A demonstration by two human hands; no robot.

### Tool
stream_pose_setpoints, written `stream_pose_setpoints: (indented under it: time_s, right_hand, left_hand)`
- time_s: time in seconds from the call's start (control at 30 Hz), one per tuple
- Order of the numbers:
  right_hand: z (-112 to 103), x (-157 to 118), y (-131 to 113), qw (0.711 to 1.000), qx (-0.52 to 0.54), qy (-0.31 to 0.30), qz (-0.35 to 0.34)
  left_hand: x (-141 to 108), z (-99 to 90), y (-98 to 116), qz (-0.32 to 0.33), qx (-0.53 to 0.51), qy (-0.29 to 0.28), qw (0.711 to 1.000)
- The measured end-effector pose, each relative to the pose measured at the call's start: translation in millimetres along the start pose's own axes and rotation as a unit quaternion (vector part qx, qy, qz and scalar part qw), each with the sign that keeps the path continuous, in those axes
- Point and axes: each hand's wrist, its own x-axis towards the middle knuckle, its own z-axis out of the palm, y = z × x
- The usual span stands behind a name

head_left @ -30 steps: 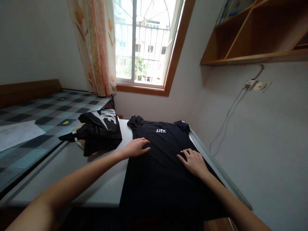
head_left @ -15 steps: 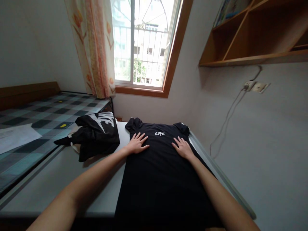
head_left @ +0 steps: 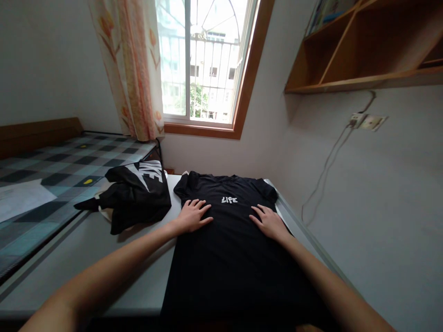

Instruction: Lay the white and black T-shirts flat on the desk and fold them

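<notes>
A black T-shirt (head_left: 230, 258) with a small white print on its chest lies spread over a white table (head_left: 138, 272), its sleeves toward the window and its lower part reaching the near edge. My left hand (head_left: 192, 216) rests on the shirt's left side, fingers spread. On the right side of the shirt lies my right hand (head_left: 270, 222), palm down with the fingers apart. Neither hand grips the cloth.
A crumpled black bag or cloth (head_left: 138, 198) with white lettering sits left of the shirt. Beyond it is a checked bed surface (head_left: 72, 170) with white paper (head_left: 24, 198). A wall and wooden shelf (head_left: 346, 83) stand at the right.
Both hands have moved a little toward me on the shirt. The shirt's top and sleeves lie wider and somewhat changed in shape. The camera view has shifted slightly.
</notes>
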Motion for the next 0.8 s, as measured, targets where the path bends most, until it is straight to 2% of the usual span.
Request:
stream_pose_setpoints:
  time_s: [0.17, 0.33, 0.53, 0.6, 0.7, 0.77, 0.8]
  right_hand:
    - [-19.4, 45.4, 7.1, 0.996, -0.023, 0.053, 0.070]
    - [-13.9, 92.4, 11.0, 0.992, -0.038, 0.030, 0.119]
    - [2.5, 114.2, 14.3, 0.983, -0.040, -0.001, 0.181]
    - [4.1, 115.8, 14.0, 0.981, -0.028, 0.010, 0.191]
    - [0.1, 115.1, 11.2, 0.982, -0.006, 0.075, 0.172]
    - [-5.3, 112.4, 8.2, 0.987, 0.021, 0.110, 0.113]
    - [-7.9, 110.4, 6.7, 0.991, 0.042, 0.108, 0.069]
  left_hand:
    - [34.1, -1.7, -1.4, -0.031, -0.006, 0.055, 0.998]
    - [43.7, 9.4, -6.5, 0.038, -0.066, 0.104, 0.992]
    - [41.3, 11.9, -9.8, 0.044, -0.097, 0.100, 0.989]
    - [42.5, 11.5, -9.9, 0.046, -0.101, 0.096, 0.989]
    - [43.9, 11.0, -9.5, 0.044, -0.103, 0.092, 0.990]
    - [44.0, 10.9, -9.1, 0.042, -0.101, 0.088, 0.990]
    - [43.9, 11.0, -9.0, 0.042, -0.099, 0.087, 0.990]
